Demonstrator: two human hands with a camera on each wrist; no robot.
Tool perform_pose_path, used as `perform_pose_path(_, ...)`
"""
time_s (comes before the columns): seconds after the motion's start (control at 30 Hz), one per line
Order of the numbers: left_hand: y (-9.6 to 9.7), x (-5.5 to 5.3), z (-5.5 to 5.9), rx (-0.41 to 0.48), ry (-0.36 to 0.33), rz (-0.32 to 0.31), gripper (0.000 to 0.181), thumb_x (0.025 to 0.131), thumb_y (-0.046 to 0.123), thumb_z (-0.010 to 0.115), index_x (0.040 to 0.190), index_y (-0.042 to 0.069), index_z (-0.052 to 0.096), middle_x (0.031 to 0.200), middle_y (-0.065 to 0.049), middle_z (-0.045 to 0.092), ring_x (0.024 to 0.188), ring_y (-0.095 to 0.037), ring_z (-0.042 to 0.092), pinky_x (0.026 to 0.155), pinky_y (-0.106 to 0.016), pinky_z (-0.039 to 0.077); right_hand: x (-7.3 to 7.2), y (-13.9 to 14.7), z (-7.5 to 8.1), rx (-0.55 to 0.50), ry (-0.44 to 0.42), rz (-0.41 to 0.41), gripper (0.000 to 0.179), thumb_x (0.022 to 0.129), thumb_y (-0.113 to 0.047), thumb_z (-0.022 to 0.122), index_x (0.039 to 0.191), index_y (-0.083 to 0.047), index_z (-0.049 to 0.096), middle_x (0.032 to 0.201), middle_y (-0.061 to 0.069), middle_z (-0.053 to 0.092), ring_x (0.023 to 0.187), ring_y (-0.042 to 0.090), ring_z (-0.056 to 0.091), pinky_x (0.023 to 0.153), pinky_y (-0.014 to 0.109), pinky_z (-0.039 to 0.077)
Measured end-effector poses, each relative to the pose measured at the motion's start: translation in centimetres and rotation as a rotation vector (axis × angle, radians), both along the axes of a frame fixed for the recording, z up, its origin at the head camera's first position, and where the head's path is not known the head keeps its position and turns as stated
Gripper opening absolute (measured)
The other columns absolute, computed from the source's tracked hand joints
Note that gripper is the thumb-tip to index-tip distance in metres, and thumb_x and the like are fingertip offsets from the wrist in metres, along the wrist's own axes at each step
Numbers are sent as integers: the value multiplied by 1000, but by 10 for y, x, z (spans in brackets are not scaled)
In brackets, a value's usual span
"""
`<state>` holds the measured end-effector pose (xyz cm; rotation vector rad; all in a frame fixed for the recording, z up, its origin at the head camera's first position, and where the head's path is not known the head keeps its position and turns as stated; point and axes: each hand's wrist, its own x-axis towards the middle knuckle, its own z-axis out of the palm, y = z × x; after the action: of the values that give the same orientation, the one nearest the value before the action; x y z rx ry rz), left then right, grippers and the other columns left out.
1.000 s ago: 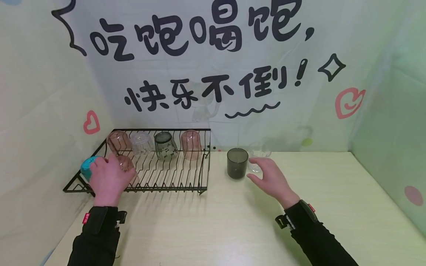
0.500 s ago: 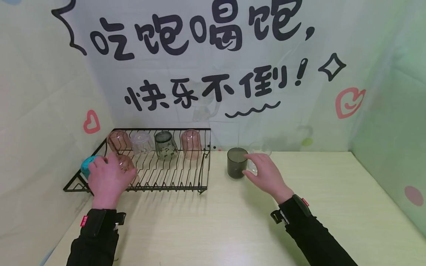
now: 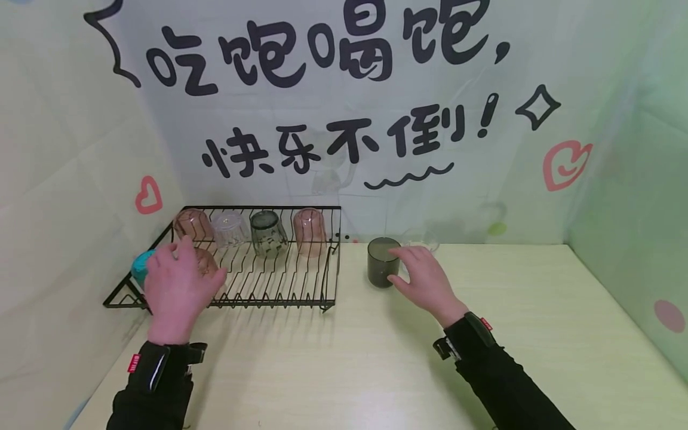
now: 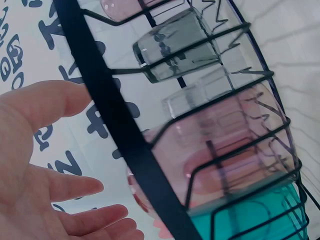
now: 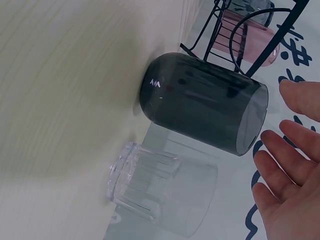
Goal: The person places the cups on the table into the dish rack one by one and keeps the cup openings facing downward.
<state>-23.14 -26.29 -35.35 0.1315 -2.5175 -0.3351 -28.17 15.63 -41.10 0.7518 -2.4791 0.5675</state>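
Observation:
My left hand (image 3: 178, 289) hovers over the near left corner of the black wire rack (image 3: 274, 304), fingers spread around nothing. Below it a pink glass (image 4: 210, 155) stands in the rack beside a turquoise cup (image 3: 141, 266); the left wrist view shows a gap between the fingers and this glass. On the table a dark grey glass (image 3: 380, 263) stands upright, mouth up. My right hand (image 3: 427, 280) is at its right side, thumb and fingers parted near the rim without closing on it. A clear glass (image 5: 165, 190) stands behind that hand, mostly covered in the head view.
Along the rack's back row are a pink glass (image 3: 193, 224), a clear glass (image 3: 229, 229), a smoky grey glass (image 3: 268, 234) and another pink glass (image 3: 309, 232), all upside down. A printed cloth (image 3: 301, 107) hangs behind the table (image 3: 322, 370).
My right hand has moved left, up to the dark grey glass. My left hand has drawn back slightly from the pink glass in the rack. The glasses have stayed in place.

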Motion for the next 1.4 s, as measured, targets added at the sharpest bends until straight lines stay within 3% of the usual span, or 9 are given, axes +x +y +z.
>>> perform_pose_path(0.17, 6, 4, 6, 6, -47, -18, 68, 69, 48, 68, 111, 0, 43, 113, -33, 38, 97, -50, 36, 61, -61, 38, -2, 0, -1, 18, 23, 3, 48, 78, -26, 67, 119, -8, 51, 116, 6, 55, 110, 25, 46, 97, 36, 31)
perform_pose_path(0.47, 16, 6, 6, -14, 0, -64, 57, 67, 46, 70, 95, 4, 45, 111, -31, 42, 97, -49, 38, 65, -60, 38, -3, -8, 0, 37, 29, -1, 50, 77, -25, 68, 121, -7, 51, 120, 8, 53, 113, 26, 44, 98, 35, 31)
perform_pose_path(0.57, 20, 6, 5, -29, -19, -76, 55, 67, 47, 70, 91, 4, 44, 112, -31, 42, 96, -49, 38, 65, -59, 38, -4, -10, -1, 36, 34, 4, 51, 77, -24, 69, 121, -7, 51, 121, 9, 52, 114, 26, 43, 99, 34, 31)
perform_pose_path(0.7, 24, 7, 3, -48, -35, -95, 65, 67, 47, 70, 105, 0, 45, 113, -32, 42, 97, -49, 38, 66, -58, 39, -7, -13, -5, 47, 45, 6, 51, 76, -23, 69, 120, -7, 50, 123, 9, 50, 116, 26, 42, 100, 33, 29)
perform_pose_path(0.9, 31, 7, -1, -64, 12, -134, 75, 67, 46, 69, 118, -2, 44, 114, -31, 43, 98, -49, 40, 68, -59, 40, -9, -15, -8, 47, 67, 18, 51, 76, -23, 69, 121, -7, 50, 125, 9, 49, 118, 26, 40, 101, 33, 28)
perform_pose_path(1.3, 56, 10, -5, -58, 35, -190, 76, 67, 45, 71, 121, -1, 44, 118, -28, 44, 103, -47, 41, 81, -59, 36, -11, -22, -9, 59, 81, 27, 54, 74, -21, 70, 122, -6, 49, 123, 9, 49, 115, 26, 41, 99, 33, 30)
perform_pose_path(1.4, 62, 10, -8, -69, 50, -206, 75, 67, 45, 71, 120, 0, 45, 116, -27, 45, 101, -46, 42, 77, -59, 38, -12, -22, -11, 68, 79, 22, 55, 75, -21, 70, 122, -6, 49, 123, 10, 49, 116, 26, 41, 101, 32, 28)
